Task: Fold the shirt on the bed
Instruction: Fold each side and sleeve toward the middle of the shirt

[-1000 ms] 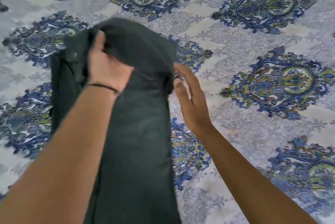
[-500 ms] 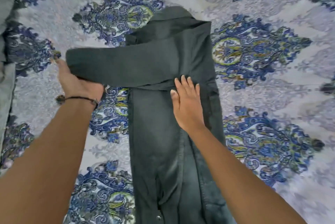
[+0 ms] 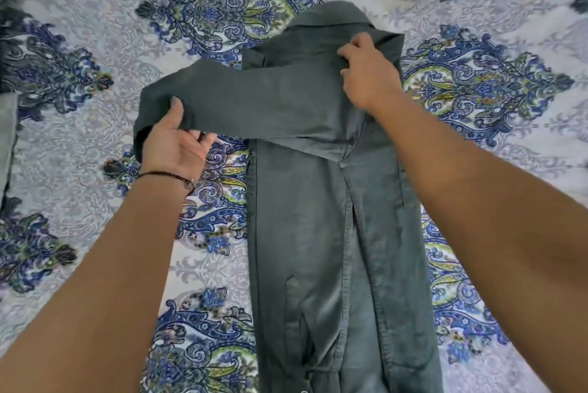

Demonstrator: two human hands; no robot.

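Note:
A dark grey-green shirt [image 3: 324, 233] lies lengthwise on the bed [image 3: 95, 125], its body folded into a narrow strip with the collar at the far end. One sleeve [image 3: 254, 100] lies across the upper part and sticks out to the left. My left hand [image 3: 173, 146] grips the cuff end of that sleeve, thumb on top and fingers underneath. My right hand [image 3: 369, 74] pinches the fabric at the shoulder near the collar. A thin dark bracelet sits on my left wrist.
The bed cover is white with large blue and green paisley medallions and spreads flat on all sides of the shirt. A strip of grey cloth [image 3: 8, 138] shows at the left edge of the view.
My right hand has moved from the shirt's middle up to the shoulder by the collar and closed on the fabric. My left hand keeps hold of the sleeve end.

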